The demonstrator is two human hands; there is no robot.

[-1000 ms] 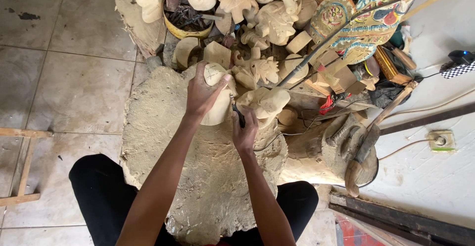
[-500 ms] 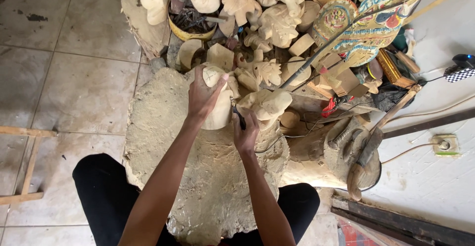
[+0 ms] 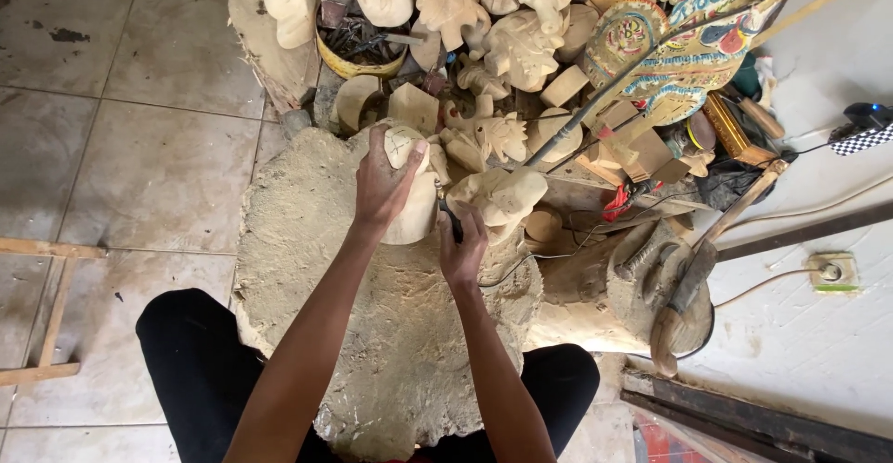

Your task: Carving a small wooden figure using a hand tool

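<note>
Landmark: a broad, rough wood stump slab (image 3: 372,333) lay across the person's lap and served as the bench; every place below is told from it.
Left hand: the left hand (image 3: 384,182) was closed over the top of a pale wooden carving blank (image 3: 415,204), fingers wrapped round its far side, thumb on the near side.
Right hand: the right hand (image 3: 462,251) was closed round a dark-handled carving tool (image 3: 449,219), its tip against the blank's right flank.
Carving blank, place: it stood at the slab's far edge, just left of centre, resting on the slab.
Carving blank, look: rounded and pale cream, smooth, with a pencilled cross on its domed top; much of its body was hidden by the left hand.
Far edge: crowded right up to the rim by a heap of unfinished wooden figures (image 3: 507,44) and offcut blocks.
Right edge: a second log (image 3: 605,305) butted close, with a wooden mallet (image 3: 693,281) lying on it.
Left edge: bare tiled floor (image 3: 139,147) lay beside the slab, with a wooden frame (image 3: 42,305) well apart.
Near edge: dark trouser legs (image 3: 191,370) flanked the slab.
Painted puppet: a coloured flat figure (image 3: 684,30) lay beyond the far right corner.
</note>
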